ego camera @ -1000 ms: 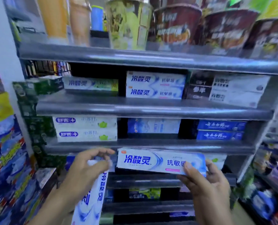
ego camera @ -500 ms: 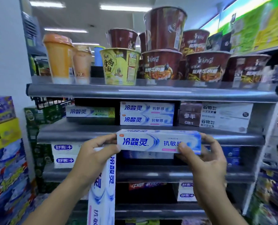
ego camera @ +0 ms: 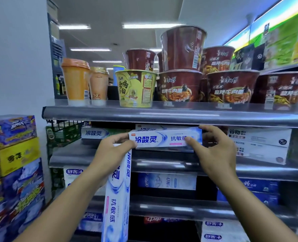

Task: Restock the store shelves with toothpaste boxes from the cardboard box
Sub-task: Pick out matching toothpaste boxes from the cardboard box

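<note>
A white and blue toothpaste box lies level in front of the stack of like boxes on the second shelf. My right hand pinches its right end between thumb and fingers. My left hand touches its left end with thumb and forefinger while also gripping a second toothpaste box, which hangs upright below that hand. The cardboard box is out of view.
Instant noodle cups and drink cups fill the top shelf. Other toothpaste brands sit right of the stack and on lower shelves. Stacked colourful cartons stand at the left beside a white wall.
Both hands have raised the level toothpaste box from the lower shelves up to the second shelf, against the stack. The view has tilted upward. The hanging box rose with my left hand.
</note>
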